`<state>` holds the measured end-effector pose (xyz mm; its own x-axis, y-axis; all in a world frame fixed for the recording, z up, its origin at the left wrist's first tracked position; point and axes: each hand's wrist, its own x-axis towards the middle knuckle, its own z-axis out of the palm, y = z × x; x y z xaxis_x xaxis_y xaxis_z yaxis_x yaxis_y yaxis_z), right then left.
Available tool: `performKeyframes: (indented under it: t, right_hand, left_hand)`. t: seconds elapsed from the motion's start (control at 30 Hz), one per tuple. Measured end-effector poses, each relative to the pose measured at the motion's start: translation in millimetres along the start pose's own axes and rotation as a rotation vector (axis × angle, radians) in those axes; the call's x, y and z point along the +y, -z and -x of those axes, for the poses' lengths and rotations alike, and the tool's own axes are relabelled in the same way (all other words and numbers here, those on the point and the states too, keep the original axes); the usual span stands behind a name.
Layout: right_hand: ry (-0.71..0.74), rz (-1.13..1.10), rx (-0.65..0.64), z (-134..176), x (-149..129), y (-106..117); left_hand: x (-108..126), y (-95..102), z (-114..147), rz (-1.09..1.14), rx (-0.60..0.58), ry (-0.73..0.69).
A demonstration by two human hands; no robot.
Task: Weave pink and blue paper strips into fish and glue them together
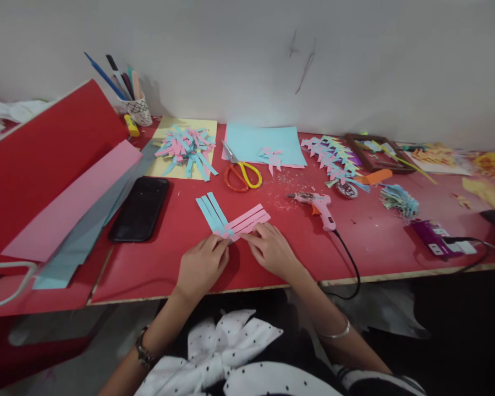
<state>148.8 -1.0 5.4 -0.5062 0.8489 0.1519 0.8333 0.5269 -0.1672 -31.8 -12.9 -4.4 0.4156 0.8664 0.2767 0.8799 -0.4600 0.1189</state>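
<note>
Pink paper strips (249, 220) and light blue paper strips (212, 212) cross at a woven corner on the red table, fanning out in a V. My left hand (201, 267) pinches the lower left of this corner, its fingertips partly hiding it. At the lower right edge, the bent fingers of my right hand (273, 250) press on the pink strips. Beyond the strips lie scissors (243, 170) with red and yellow handles. A pink glue gun (317, 206) rests to the right of my right hand, its black cord hanging over the table edge.
On the left are a black phone (140, 210), long pink paper sheets (74, 201) and a red board (53, 159). Folded strips are heaped on yellow paper (157, 129). A pen cup (139, 111) stands by the wall. At right sit woven paper chains (330, 157) and a purple power strip (431, 239).
</note>
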Motion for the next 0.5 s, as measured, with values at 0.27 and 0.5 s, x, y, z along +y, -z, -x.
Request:
performKeyframes:
  t: [0.27, 0.5]
  right_hand:
    - [-0.114, -0.010, 0.060, 4.2, 19.1, 2.0]
    - [-0.114, -0.032, 0.048, 9.3, 23.4, 8.2]
  left_hand:
    - [-0.4, -0.5, 1.0, 0.020, 0.073, -0.011]
    - [0.6, -0.3, 0.8, 0.042, 0.054, 0.008]
